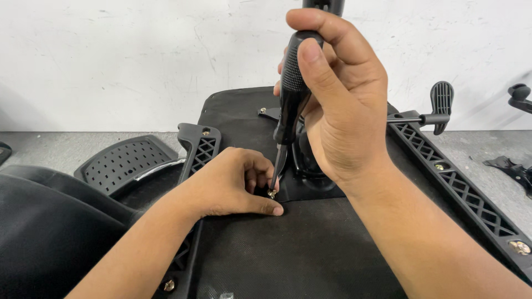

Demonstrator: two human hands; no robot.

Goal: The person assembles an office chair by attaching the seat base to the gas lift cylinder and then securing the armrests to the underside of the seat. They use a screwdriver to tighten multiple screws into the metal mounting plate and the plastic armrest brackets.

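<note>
Two hands are seen over an upturned chair seat, which lies on the grey floor with its dark cloth underside up. The right hand is wrapped tight around the black handle of a screwdriver, held upright near the middle of the seat. The left hand is closed in a loose fist, and a small brass screw is pinched at its fingertips, right under the tool tip.

The screw is judged to be tiny, hard and smooth, so it can slip or roll away easily. It is best pinched by its sides, close to the head. The screwdriver looks stiff and light, and its bumpy handle gives a sure hold when it is taken around the thick part. The seat looks heavy and firm, and is not likely to slide.

The tool tip and the screw head are partly covered by the left fingers, so it cannot be told whether they are locked together. The black metal plate behind the screw is mostly hidden by the right hand. The armrest left of the seat is partly hidden. The lever to the right of the seat is seen whole, but other parts there are cut off.
</note>
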